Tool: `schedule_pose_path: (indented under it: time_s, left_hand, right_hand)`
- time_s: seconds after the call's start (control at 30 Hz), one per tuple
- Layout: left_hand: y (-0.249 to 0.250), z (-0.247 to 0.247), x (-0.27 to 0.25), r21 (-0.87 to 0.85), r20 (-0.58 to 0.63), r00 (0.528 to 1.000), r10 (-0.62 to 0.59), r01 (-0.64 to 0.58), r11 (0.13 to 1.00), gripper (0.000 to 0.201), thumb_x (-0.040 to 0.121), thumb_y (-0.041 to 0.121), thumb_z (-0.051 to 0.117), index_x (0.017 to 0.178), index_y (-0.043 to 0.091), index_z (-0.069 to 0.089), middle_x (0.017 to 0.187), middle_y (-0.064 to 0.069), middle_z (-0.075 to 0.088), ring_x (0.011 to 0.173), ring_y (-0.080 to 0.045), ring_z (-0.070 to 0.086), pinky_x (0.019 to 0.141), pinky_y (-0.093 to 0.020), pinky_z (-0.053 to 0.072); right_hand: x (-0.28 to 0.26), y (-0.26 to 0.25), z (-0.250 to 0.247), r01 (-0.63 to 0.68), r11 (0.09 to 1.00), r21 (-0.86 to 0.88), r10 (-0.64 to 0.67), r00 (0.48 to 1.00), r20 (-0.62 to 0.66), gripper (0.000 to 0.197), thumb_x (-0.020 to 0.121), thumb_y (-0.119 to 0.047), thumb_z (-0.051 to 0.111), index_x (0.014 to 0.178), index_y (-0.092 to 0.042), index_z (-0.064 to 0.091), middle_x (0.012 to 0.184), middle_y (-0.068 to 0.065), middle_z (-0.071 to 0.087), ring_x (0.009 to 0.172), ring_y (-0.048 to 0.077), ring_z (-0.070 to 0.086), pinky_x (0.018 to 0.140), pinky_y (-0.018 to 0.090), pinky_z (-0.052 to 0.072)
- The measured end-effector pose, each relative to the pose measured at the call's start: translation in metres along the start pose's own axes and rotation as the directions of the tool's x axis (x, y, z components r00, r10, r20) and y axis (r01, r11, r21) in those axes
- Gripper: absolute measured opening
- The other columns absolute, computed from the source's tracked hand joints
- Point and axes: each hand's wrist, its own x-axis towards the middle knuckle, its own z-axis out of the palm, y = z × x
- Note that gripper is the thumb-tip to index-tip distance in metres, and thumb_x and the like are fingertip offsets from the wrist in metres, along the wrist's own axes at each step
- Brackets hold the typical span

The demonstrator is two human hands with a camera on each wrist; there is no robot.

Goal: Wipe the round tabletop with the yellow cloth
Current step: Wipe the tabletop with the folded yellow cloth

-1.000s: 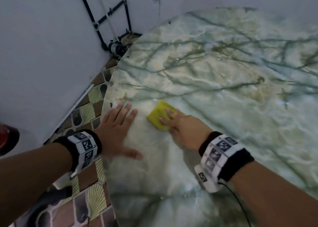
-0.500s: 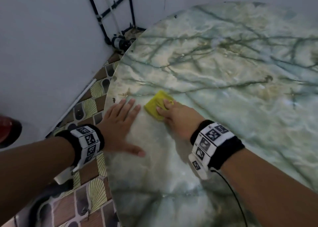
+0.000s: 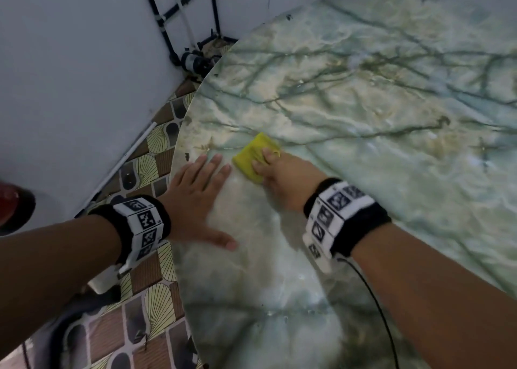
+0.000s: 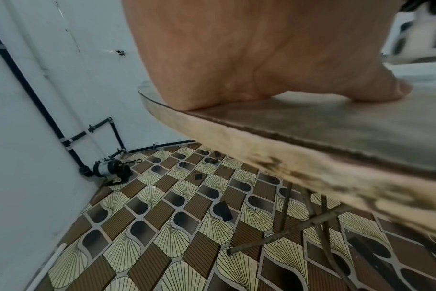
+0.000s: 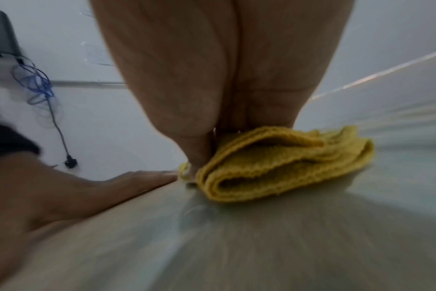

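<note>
The round green-veined marble tabletop (image 3: 363,145) fills most of the head view. A folded yellow cloth (image 3: 250,156) lies on it near the left rim. My right hand (image 3: 263,159) holds the cloth down, fingers over its top and thumb against its near edge. In the right wrist view the cloth (image 5: 274,169) bulges out from under my right hand (image 5: 187,78). My left hand (image 3: 207,195) lies flat on the tabletop just left of the cloth, fingers straight and thumb spread. The left wrist view has that palm (image 4: 236,59) pressing on the table's rim (image 4: 236,149).
White walls stand close on the left and behind the table. Black pipes (image 3: 167,33) run down the wall to a small pump (image 3: 193,61) on the patterned floor tiles (image 3: 151,284). Thin metal table legs (image 4: 286,236) stand under the top. A cable (image 3: 375,307) hangs from my right wristband.
My right hand has slid the yellow cloth a little to the left, closer to my left fingertips. The left hand stays flat in the same place.
</note>
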Motion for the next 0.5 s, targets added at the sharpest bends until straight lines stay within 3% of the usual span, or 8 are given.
schedule_pose_path:
  time_s: [0.1,0.23,0.3,0.37,0.5]
  left_hand:
    - [0.0,0.001,0.001,0.011,0.004,1.0,-0.003,0.003,1.0,0.153,0.046,0.11,0.021,0.157,0.02,-0.031,0.164,-0.006,-0.039,0.152,-0.027,-0.035,0.118,-0.04,-0.023]
    - [-0.002,0.003,0.002,0.014,0.003,1.0,0.0,0.0,1.0,0.152,0.05,0.11,0.028,0.157,0.02,-0.031,0.165,-0.006,-0.038,0.149,-0.024,-0.038,0.121,-0.044,-0.02]
    - [-0.003,0.004,0.002,0.01,0.008,1.0,0.0,0.0,1.0,0.152,0.053,0.11,0.035,0.157,0.021,-0.032,0.164,-0.005,-0.039,0.149,-0.025,-0.038,0.121,-0.045,-0.02]
    - [-0.004,0.004,0.003,0.017,0.012,1.0,-0.004,0.004,1.0,0.152,0.054,0.11,0.036,0.157,0.021,-0.032,0.164,-0.005,-0.039,0.151,-0.027,-0.037,0.122,-0.045,-0.02]
    - [-0.003,0.004,0.003,0.03,0.021,1.0,-0.006,0.005,1.0,0.153,0.05,0.112,0.03,0.156,0.021,-0.034,0.164,-0.006,-0.039,0.151,-0.029,-0.036,0.123,-0.046,-0.018]
  right_hand:
    - [-0.018,0.021,0.001,-0.048,0.995,0.09,0.048,0.999,0.003,0.051,0.1,-0.024,0.039,0.149,-0.032,0.028,0.161,0.006,0.011,0.144,0.027,0.025,0.115,0.031,0.025]
    - [-0.003,0.081,-0.02,-0.274,0.962,0.02,0.274,0.962,0.013,0.051,0.103,-0.027,0.035,0.152,-0.03,0.021,0.161,0.006,0.007,0.141,0.034,0.03,0.114,0.04,0.03]
    - [0.014,0.087,-0.026,-0.322,0.947,-0.002,0.322,0.947,-0.006,0.05,0.103,-0.03,0.032,0.152,-0.028,0.021,0.161,0.007,0.007,0.139,0.037,0.033,0.112,0.043,0.033]
    - [0.027,0.072,-0.025,-0.278,0.961,-0.005,0.278,0.961,-0.014,0.049,0.103,-0.029,0.033,0.151,-0.027,0.024,0.161,0.007,0.008,0.139,0.037,0.031,0.112,0.042,0.032]
    - [0.012,0.016,-0.002,-0.03,1.0,-0.001,0.03,0.999,0.032,0.049,0.101,-0.032,0.038,0.149,-0.032,0.028,0.161,0.003,0.009,0.145,0.03,0.022,0.115,0.036,0.025]
